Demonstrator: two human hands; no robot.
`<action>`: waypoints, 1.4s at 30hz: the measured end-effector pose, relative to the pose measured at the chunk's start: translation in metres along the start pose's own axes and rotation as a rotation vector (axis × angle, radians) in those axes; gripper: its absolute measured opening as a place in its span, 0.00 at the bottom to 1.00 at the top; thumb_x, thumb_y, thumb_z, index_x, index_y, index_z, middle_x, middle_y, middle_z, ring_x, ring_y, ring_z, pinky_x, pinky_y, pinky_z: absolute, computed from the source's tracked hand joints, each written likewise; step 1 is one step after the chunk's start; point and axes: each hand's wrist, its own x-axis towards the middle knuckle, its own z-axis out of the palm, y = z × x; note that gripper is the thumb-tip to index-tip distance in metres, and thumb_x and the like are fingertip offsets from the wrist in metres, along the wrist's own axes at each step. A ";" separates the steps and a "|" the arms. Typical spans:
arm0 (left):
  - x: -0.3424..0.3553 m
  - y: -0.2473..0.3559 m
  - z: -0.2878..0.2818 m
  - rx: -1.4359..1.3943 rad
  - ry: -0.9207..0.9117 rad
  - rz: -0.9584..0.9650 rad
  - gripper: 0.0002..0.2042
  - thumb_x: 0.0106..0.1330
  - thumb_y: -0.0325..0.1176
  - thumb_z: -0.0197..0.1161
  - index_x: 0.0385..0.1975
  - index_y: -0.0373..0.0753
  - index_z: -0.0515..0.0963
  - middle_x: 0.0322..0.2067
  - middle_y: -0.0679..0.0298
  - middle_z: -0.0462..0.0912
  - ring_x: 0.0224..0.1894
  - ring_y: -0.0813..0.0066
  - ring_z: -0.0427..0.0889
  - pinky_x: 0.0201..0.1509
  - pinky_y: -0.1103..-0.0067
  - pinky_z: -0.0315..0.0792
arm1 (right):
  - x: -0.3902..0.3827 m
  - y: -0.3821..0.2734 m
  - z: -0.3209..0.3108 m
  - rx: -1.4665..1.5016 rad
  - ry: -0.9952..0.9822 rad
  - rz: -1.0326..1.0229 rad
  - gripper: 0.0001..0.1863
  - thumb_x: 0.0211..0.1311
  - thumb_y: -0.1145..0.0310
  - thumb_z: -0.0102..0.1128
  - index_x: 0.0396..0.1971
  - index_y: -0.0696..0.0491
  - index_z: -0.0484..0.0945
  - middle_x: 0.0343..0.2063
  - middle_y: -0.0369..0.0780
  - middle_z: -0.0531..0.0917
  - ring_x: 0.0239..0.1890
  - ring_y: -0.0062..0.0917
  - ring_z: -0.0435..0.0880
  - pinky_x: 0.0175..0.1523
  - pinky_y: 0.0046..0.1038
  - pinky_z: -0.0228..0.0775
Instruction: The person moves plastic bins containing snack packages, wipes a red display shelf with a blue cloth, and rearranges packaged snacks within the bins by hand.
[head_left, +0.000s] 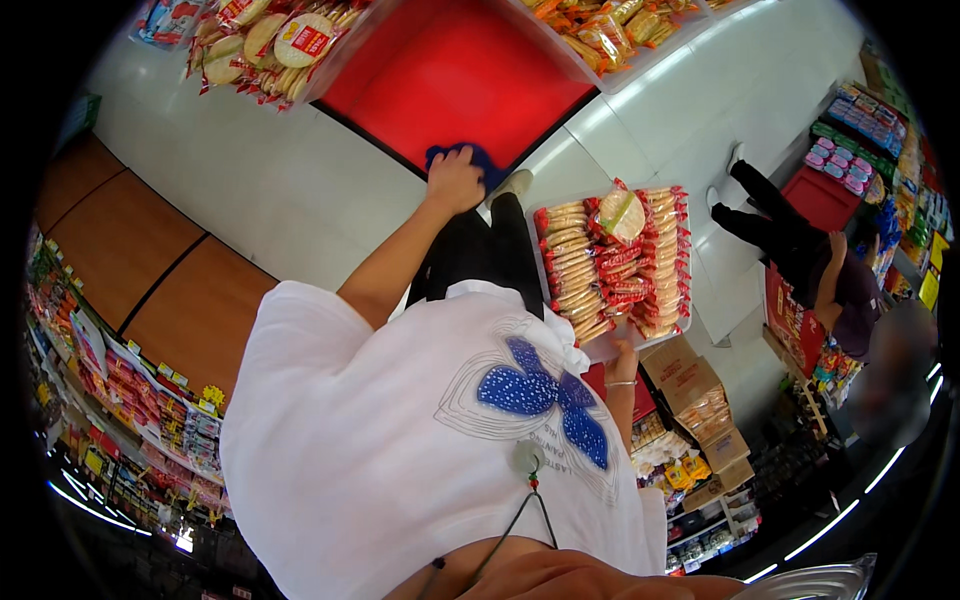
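My left hand (456,181) is closed over a dark blue cloth (487,166), pressing it on the near corner of a red display top (455,70). Low at my right side, my right hand (622,357) grips the near rim of a clear plastic bin (603,347). Rows of round crackers in red and clear wrappers (570,265) fill the bin, and one pack (622,215) lies flat on top. The fingers under the bin's rim are partly hidden.
More clear bins of wrapped crackers (262,45) and orange-wrapped snacks (605,40) stand on the red top's far side. Brown panels (180,270) and stocked shelves line the left. Cardboard boxes (685,375) are stacked near my right arm. Another person (815,250) stands by shelves at right.
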 end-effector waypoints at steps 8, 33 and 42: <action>-0.048 -0.074 -0.070 -1.077 -0.482 -0.354 0.06 0.48 0.39 0.58 0.18 0.46 0.77 0.21 0.76 0.72 0.25 0.85 0.66 0.27 0.84 0.57 | 0.019 -0.002 -0.001 -0.052 -0.119 0.055 0.40 0.46 0.76 0.43 0.65 0.44 0.50 0.48 0.48 0.74 0.45 0.40 0.78 0.41 0.41 0.76; -0.076 -0.111 0.011 -1.446 -0.352 -0.457 0.22 0.48 0.30 0.45 0.46 0.35 0.73 0.36 0.63 0.78 0.38 0.73 0.76 0.45 0.80 0.70 | 0.003 -0.024 0.063 -0.286 -0.235 -0.064 0.40 0.48 0.78 0.43 0.66 0.48 0.47 0.54 0.52 0.69 0.53 0.43 0.73 0.42 0.43 0.76; -0.207 -0.129 0.009 -1.872 0.135 -0.927 0.14 0.49 0.35 0.50 0.34 0.40 0.75 0.35 0.64 0.76 0.39 0.69 0.73 0.46 0.74 0.67 | 0.047 -0.044 0.237 -0.417 -0.515 -0.001 0.39 0.48 0.78 0.48 0.65 0.50 0.49 0.44 0.49 0.75 0.44 0.44 0.79 0.40 0.43 0.77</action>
